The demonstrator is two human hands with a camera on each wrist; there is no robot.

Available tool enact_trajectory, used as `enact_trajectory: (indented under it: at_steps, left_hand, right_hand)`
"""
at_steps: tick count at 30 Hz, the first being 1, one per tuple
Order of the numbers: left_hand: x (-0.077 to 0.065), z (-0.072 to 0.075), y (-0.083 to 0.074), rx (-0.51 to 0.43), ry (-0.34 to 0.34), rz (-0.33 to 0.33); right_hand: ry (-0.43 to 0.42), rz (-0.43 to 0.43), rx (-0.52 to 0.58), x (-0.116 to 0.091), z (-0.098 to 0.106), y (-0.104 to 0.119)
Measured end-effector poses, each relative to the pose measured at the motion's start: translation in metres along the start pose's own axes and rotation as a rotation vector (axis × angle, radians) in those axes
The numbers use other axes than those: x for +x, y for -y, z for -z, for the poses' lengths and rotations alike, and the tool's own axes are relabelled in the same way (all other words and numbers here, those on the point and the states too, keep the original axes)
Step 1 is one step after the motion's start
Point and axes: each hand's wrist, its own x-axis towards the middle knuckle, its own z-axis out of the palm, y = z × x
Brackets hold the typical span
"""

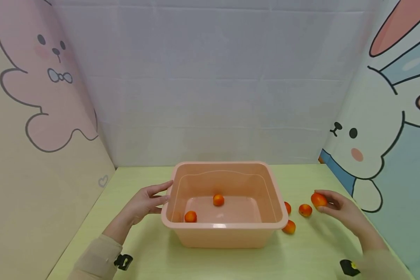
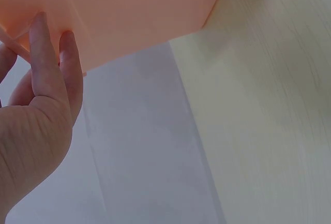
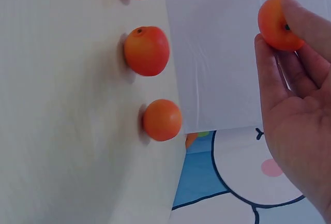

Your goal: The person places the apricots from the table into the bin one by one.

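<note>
My left hand (image 1: 145, 203) is at the left side of a pink plastic tub (image 1: 227, 236), its fairly straight fingers touching the rim. In the left wrist view the fingers (image 2: 47, 63) lie against the outer wall under that rim. My right hand (image 1: 339, 210) pinches a round orange-red fruit (image 1: 319, 200) between thumb and fingertips, above the table at the right. The right wrist view shows a small dark stem spot on this fruit (image 3: 276, 25). Two similar fruits lie in the tub, one near the middle (image 1: 218, 200), one at front left (image 1: 190, 217).
Between tub and right hand lie more orange-red fruits: one farther right (image 1: 305, 210), one by the front corner (image 1: 289, 227), and one partly hidden behind the tub's rim (image 1: 287, 208). The pale green table (image 1: 143, 249) meets a white back sheet (image 1: 210, 97) and cartoon-printed side panels.
</note>
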Motion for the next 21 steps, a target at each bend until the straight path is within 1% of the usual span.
enact_trajectory:
  at_steps: [5,8,11,14,18,21]
  left_hand:
    - [0.0,0.0,0.0,-0.008,0.001,-0.001]
    - [0.001,0.0,0.0,-0.007,0.002,0.0]
    - [0.001,0.0,0.0,-0.005,0.001,-0.001]
    - [0.001,-0.001,-0.001,-0.009,0.001,-0.002]
    - [0.001,-0.001,-0.001,-0.007,0.003,-0.002]
    - [0.0,-0.001,-0.001,-0.001,0.002,-0.001]
  right_hand:
    - [0.005,0.011,-0.038,0.01,0.005,0.024]
    - [0.008,0.023,-0.039,0.016,0.007,0.039]
    - [0.004,0.052,-0.035,0.024,0.008,0.057]
    - [0.003,0.114,-0.01,0.034,0.006,0.076]
    - [0.03,0.206,0.063,0.047,0.001,0.103]
    - [0.054,0.249,0.101,0.054,-0.003,0.122]
